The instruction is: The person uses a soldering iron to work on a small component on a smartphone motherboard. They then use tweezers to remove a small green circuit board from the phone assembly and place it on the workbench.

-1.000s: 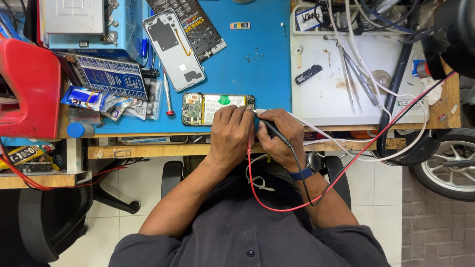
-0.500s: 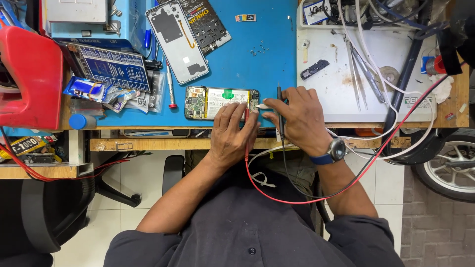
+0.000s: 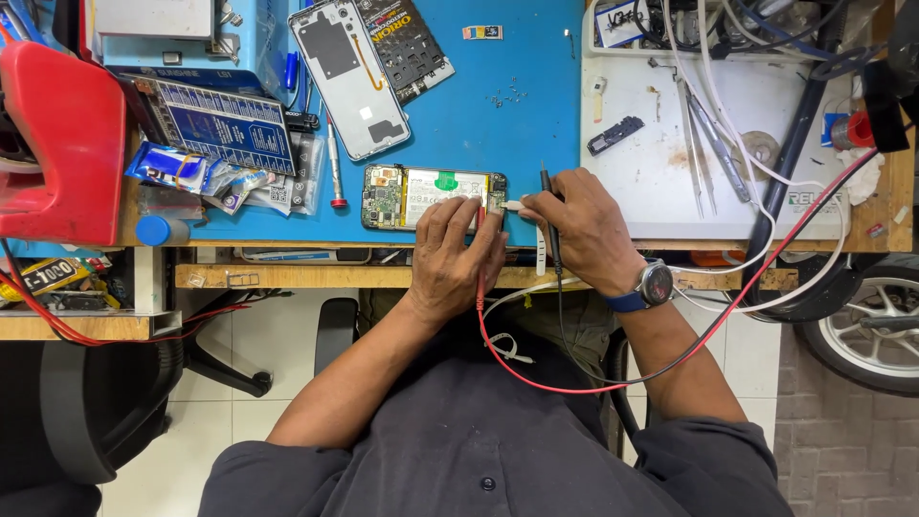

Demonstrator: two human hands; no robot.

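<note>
I am looking down at a small phone-repair workshop; a blue work mat (image 3: 479,105) is covering the middle of a wooden bench (image 3: 383,278), and an opened phone (image 3: 431,196) is lying near its front edge with its board and battery showing; a detached phone back cover (image 3: 349,77) is lying toward the mat's far edge, with a small screwdriver (image 3: 333,163) just beside it; tweezers (image 3: 704,144) are resting on a stained white pad (image 3: 651,182) at the bench's right end; red and black test leads (image 3: 574,383) are trailing off the front edge; a motorbike wheel (image 3: 862,321) is standing on the tiled floor (image 3: 239,402) past the right corner.
</note>
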